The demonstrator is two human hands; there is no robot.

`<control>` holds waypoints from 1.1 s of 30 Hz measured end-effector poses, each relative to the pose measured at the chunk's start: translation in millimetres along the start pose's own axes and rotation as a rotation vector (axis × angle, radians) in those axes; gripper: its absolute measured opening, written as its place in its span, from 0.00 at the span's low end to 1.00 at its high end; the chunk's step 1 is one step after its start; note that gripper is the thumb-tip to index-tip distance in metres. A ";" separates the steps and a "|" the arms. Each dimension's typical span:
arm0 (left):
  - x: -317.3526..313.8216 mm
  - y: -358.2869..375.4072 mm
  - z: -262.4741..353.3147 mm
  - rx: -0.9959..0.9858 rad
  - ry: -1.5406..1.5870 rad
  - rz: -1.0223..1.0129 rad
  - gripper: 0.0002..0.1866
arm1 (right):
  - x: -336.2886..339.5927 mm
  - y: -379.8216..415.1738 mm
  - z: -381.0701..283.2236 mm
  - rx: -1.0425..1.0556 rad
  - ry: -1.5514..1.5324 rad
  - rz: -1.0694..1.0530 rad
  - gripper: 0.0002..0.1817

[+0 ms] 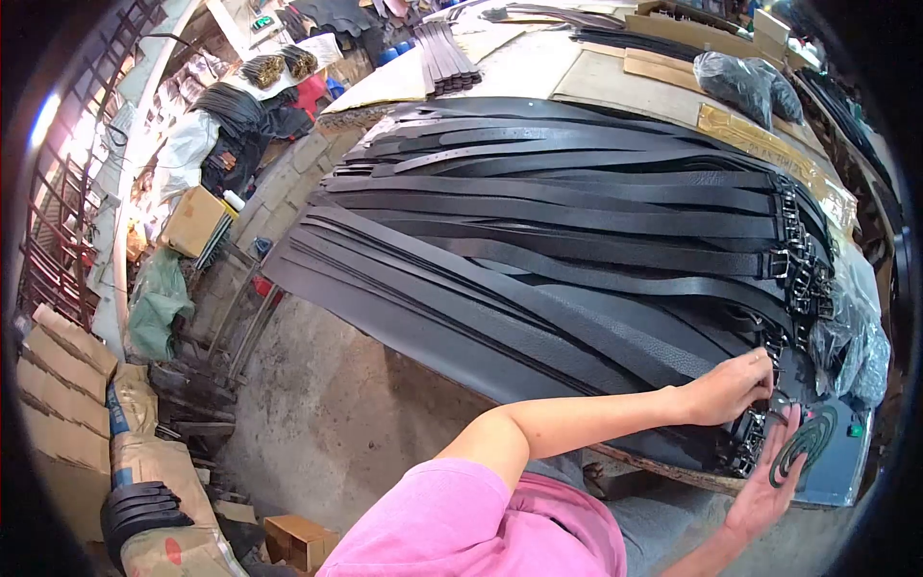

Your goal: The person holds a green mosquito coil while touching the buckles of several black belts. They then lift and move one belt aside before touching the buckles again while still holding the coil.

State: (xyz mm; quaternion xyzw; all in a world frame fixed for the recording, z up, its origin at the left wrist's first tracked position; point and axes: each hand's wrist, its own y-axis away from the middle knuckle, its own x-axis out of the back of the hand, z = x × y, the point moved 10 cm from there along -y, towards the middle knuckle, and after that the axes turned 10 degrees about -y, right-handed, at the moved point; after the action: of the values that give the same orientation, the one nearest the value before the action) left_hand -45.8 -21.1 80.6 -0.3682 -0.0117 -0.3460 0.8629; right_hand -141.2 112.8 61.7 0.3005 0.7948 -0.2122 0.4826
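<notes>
**Right hand (772,481) holds a dark green coil (806,450) beside a spread of black belts (577,245)**

I have both hands near the right end of the worktable (827,471), close together. The right one is turned palm up, its fingers extended and its thumb against the looped coil, which it carries over the table's corner. Just ahead and to the left of it, the left hand (728,388) is bent at the knuckles, fingertips drawn together near the coil; I cannot tell whether they pinch anything.

Between the two hands and slightly to their left, I see a cluster of metal buckles (742,444). Another row of buckles (798,255) lies ahead of the left hand, at the ends of the belts, which stretch away to the left of both hands in long overlapping lines. Clear plastic wrap (854,332) sits ahead of the right hand, and a small green object (855,431) rests to its right.

Well ahead of the hands, I make out dark plastic bags (748,88). Far to their left are a stack of cardboard (62,413) and a green plastic bag (159,300), beyond the bare floor (298,385).
</notes>
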 end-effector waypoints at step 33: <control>-18.5 45.5 -11.4 -0.050 -0.267 0.036 0.08 | -26.8 41.9 -22.5 0.628 1.511 -0.098 0.02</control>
State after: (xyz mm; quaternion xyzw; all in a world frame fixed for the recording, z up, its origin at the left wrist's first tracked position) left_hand -34.9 4.7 38.7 -0.4324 -0.1110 -0.2786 0.8503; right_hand -117.4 150.2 93.7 0.4484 0.8213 -0.1863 -0.2995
